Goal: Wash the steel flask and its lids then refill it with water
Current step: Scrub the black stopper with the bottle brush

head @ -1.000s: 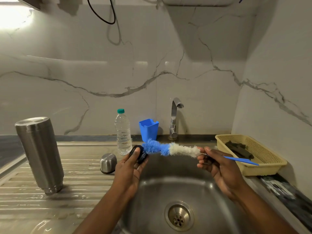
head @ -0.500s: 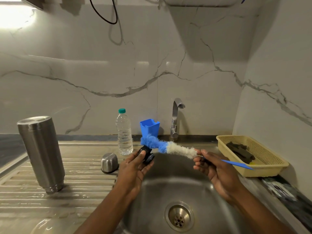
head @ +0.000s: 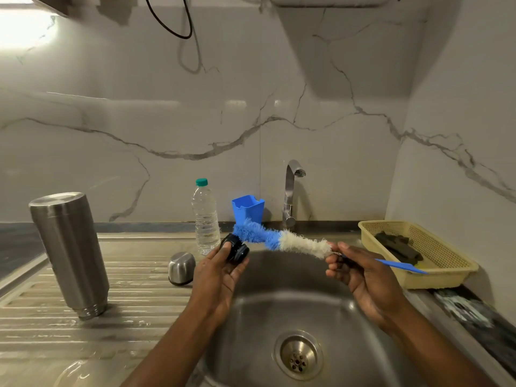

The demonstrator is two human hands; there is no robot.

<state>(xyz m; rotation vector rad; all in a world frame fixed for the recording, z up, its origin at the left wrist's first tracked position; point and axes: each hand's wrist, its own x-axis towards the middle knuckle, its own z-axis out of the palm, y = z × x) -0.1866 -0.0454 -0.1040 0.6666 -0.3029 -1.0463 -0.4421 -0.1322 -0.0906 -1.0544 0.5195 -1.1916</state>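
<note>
The steel flask [head: 69, 252] stands upside down on the ribbed draining board [head: 83, 317] at the left. Its steel cap lid [head: 181, 268] sits mouth-down near the sink's left edge. My left hand [head: 217, 272] grips the small black inner lid [head: 236, 250] above that edge. My right hand [head: 360, 270] holds the thin blue handle of a bottle brush [head: 279, 240] with blue and white bristles. The brush's blue tip lies against the black lid.
The steel sink [head: 349, 344] with its drain is below my hands; the tap [head: 291, 191] behind is not running. A clear water bottle [head: 206, 219] and a blue cup [head: 248, 209] stand at the back. A yellow basket [head: 446, 268] holding dark cloth is at right.
The brush tip has shifted slightly over the black lid, and both hands have drifted a little to the right. The flask and steel cap have not moved.
</note>
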